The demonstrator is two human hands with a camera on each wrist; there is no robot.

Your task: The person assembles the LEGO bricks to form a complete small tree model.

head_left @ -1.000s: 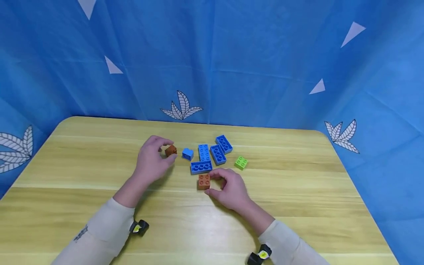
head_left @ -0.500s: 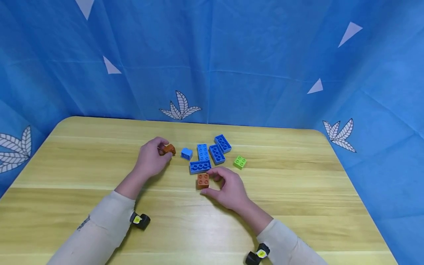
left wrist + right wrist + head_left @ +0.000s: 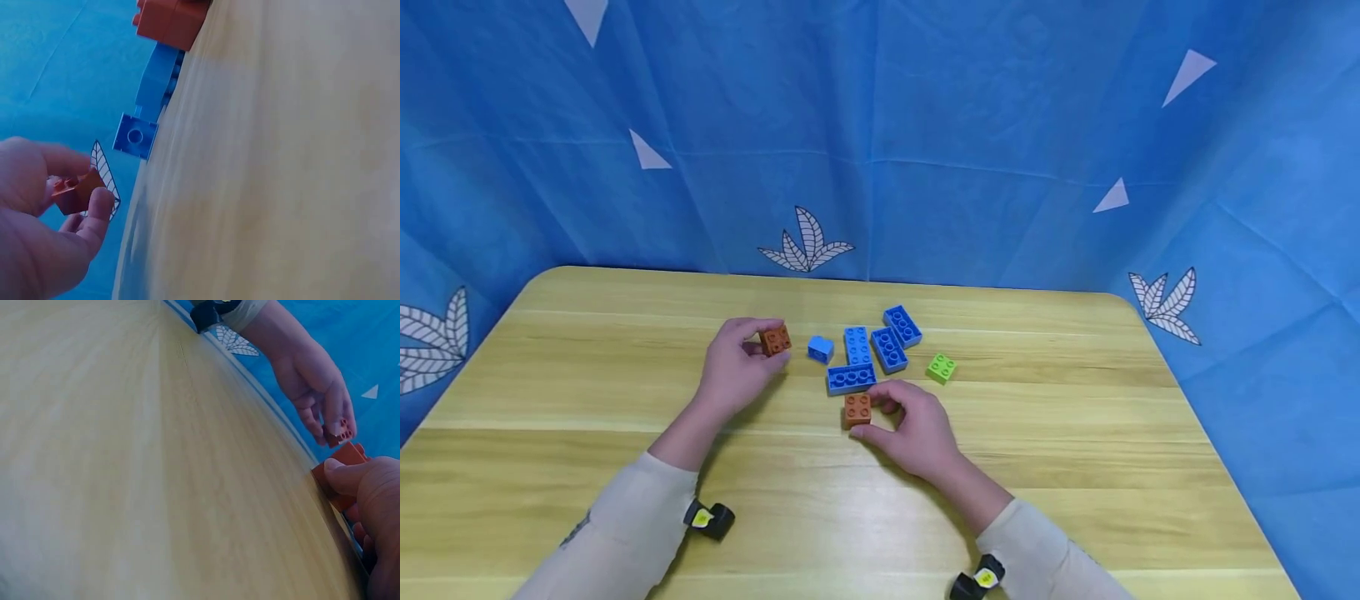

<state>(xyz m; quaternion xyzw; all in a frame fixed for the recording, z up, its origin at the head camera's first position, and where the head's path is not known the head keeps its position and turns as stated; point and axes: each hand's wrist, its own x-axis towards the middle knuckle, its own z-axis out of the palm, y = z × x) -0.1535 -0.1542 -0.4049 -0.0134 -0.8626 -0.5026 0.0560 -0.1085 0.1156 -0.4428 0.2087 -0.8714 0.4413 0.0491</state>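
My left hand [image 3: 733, 362] pinches an orange-brown toy brick [image 3: 776, 340] between thumb and fingers, above the table. Its studs face up toward the head view; in the left wrist view the brick [image 3: 80, 192] shows from the side. My right hand [image 3: 917, 429] grips a second orange-brown brick [image 3: 857, 409], which stands studs up near the table's middle. The right wrist view shows the thumb pressed against this brick [image 3: 340, 472]. Just behind it lies a blue brick [image 3: 851, 379], hollow underside showing. A small blue brick [image 3: 821, 349] sits right of my left hand.
Beyond lie a blue brick with studs up [image 3: 857, 345] and two blue bricks [image 3: 889, 349] with undersides showing. A lime green brick [image 3: 941, 368] is to their right. The wooden table [image 3: 1075, 417] ends at a blue curtain [image 3: 985, 150].
The brick in my left hand has turned so its studs now face up, and that hand has shifted slightly left. My right thumb has slid further along the front of its brick.
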